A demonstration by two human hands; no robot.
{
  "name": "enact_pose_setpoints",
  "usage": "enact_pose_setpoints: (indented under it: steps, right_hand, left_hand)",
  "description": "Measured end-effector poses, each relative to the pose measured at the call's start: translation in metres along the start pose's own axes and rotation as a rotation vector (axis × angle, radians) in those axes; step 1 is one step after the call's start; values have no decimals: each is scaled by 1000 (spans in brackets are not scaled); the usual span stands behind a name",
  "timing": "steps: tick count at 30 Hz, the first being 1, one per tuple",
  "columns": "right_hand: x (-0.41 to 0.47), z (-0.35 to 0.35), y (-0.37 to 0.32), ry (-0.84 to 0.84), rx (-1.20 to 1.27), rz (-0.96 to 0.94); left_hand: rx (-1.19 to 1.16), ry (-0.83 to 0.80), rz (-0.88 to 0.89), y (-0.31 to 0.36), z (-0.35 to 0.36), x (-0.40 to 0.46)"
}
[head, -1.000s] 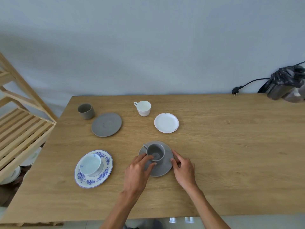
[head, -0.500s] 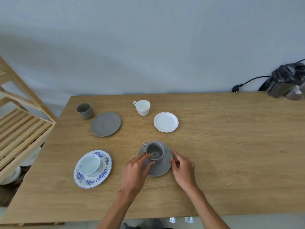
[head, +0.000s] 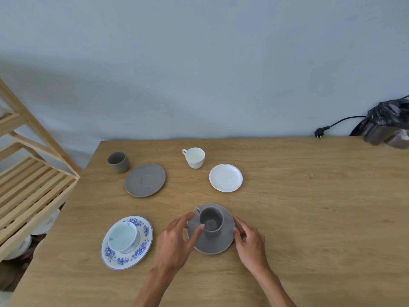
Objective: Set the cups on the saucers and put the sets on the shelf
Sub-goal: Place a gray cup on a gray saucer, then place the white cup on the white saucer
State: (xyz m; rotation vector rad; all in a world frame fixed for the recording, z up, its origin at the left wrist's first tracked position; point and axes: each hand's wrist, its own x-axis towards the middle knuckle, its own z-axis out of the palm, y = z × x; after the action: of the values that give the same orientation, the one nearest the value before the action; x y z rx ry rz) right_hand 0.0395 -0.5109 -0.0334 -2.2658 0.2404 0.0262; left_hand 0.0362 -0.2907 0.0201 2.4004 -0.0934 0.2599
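A grey cup (head: 211, 222) stands on a grey saucer (head: 212, 245) near the table's front middle. My left hand (head: 177, 238) reaches in from the left with straight fingers that touch the cup's side and the saucer. My right hand (head: 250, 240) holds the saucer's right rim with curled fingers. To the left, a pale blue cup (head: 122, 235) sits on a blue-flowered saucer (head: 132, 257). Farther back are a second grey cup (head: 118, 161) beside its bare grey saucer (head: 145, 180), and a white cup (head: 194, 157) beside a white saucer (head: 225, 178).
A slatted wooden shelf (head: 28, 191) stands at the table's left edge, with white crockery on a lower level. The wooden table (head: 309, 218) meets a wall at the back. A black bag (head: 389, 122) and a loose plug (head: 319, 131) lie at the back right.
Both hands stay at the grey cup and saucer. My left fingers have stretched out a little along the cup's side. The set has not visibly moved.
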Motion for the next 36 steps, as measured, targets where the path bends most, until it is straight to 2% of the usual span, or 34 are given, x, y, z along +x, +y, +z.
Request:
enact_pose_setpoints:
  steps: [4, 7, 12, 18, 24, 36]
  right_hand:
    - [14, -12, -1, -108, 94, 76]
    - [32, -23, -6, -97, 90, 133]
    - [74, -28, -16, -42, 199, 238]
    - [119, -18, -31, -30, 361, 311]
    - [142, -13, -42, 23, 416, 364]
    - [148, -8, -35, 34, 446, 371]
  left_hand:
    - [-44, 107, -55, -7, -17, 32]
    - [-66, 113, -50, -9, -22, 69]
    - [-47, 35, -39, -14, -15, 132]
    - [82, -73, -24, -27, 10, 188]
    - [102, -134, -10, -42, 27, 214]
    - [87, -66, -9, -54, 40, 227]
